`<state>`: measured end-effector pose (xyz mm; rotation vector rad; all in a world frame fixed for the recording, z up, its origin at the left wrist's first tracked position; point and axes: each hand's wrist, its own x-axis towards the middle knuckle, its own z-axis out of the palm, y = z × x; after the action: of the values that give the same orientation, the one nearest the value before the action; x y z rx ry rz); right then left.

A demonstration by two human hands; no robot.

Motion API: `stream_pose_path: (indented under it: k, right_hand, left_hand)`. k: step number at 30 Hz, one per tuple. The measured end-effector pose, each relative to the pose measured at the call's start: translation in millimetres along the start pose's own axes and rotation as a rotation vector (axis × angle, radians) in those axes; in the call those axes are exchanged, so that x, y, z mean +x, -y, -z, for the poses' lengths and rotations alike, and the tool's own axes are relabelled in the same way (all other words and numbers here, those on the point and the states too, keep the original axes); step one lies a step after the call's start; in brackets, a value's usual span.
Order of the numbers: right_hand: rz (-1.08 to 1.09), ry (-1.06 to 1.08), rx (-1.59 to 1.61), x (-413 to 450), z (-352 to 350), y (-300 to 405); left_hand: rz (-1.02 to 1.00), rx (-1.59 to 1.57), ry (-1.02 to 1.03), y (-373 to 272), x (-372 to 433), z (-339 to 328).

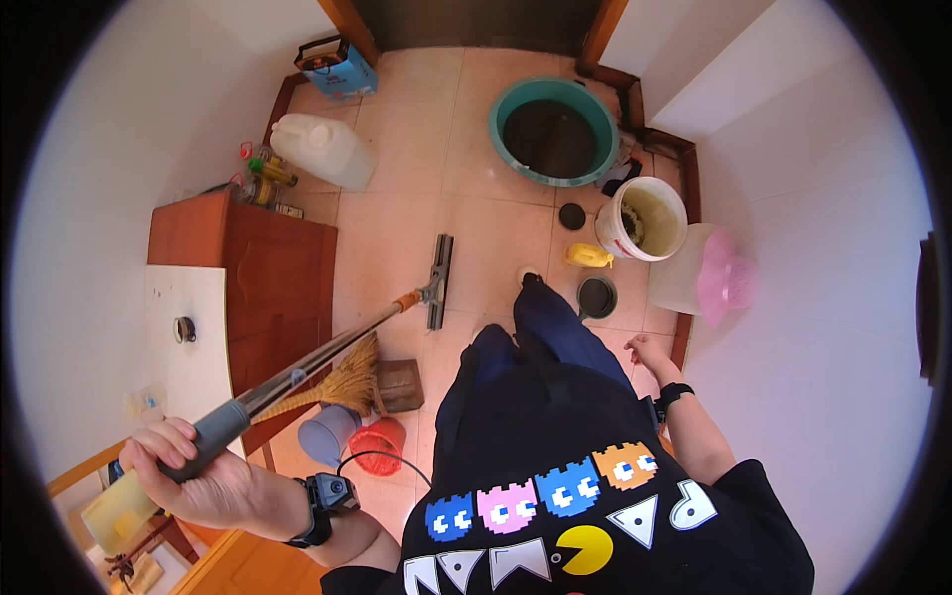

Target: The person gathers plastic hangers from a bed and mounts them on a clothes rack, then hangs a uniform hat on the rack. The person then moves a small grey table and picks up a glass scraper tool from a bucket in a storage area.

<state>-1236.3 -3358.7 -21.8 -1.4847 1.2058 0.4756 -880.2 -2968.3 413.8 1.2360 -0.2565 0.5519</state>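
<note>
My left hand point(190, 472) is closed around the grey grip of a long-handled floor squeegee or sponge mop point(440, 282). Its metal pole slants up to the right, and the flat dark head lies on the pink tiled floor ahead of my feet. My right hand point(648, 351) hangs at my side with slightly curled fingers and holds nothing. Near it on the floor are a dark long-handled scoop or pan point(597, 297) and a yellow bottle point(588, 255). A straw broom point(349, 379) lies below the pole.
A teal basin point(494, 134) of dark liquid and a white bucket point(673, 223) stand ahead right. A plastic jug point(335, 152) and blue bag point(346, 78) are ahead left. A red-brown cabinet point(279, 275) edges the left, with a red bucket point(387, 446) nearer me.
</note>
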Motion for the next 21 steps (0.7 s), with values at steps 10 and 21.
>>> stream_pose_path:
  k: [10,21]
  right_hand:
    - [-0.05,0.045,-0.054,1.3,3.4,-17.4]
    - [0.04,0.047,0.006,19.9,8.9,20.4]
  left_hand:
    - [0.059,0.137,-0.147,51.9,11.4,6.5]
    - [-0.04,0.223,-0.05,97.3,32.3,-3.6]
